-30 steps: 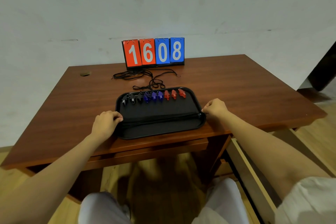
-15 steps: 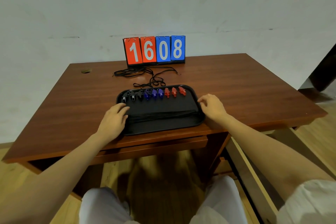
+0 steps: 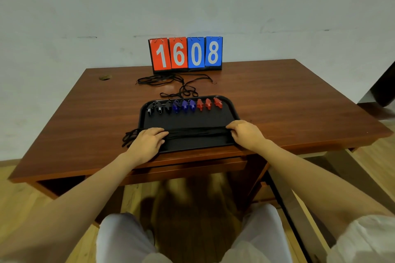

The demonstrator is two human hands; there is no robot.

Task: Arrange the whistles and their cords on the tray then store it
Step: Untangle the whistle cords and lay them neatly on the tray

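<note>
A black tray point(image 3: 192, 120) with rounded corners lies flat near the front edge of the desk point(image 3: 299, 102). Nine whistles point(image 3: 184, 105) lie in one row along its far rim: three black, three blue, three red. A black cord bundle point(image 3: 196, 132) stretches across its near part, and the left end spills over the rim. Loose cords point(image 3: 171, 80) lie on the desk behind the tray.

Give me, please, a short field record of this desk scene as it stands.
tray: black, at the desk's near edge
whistles: nine in a row along the tray's far side, black, blue, red
cord bundle: stretched across the tray
left hand: presses its left end
right hand: pinches its right end
loose cords: on the desk behind the tray
</note>
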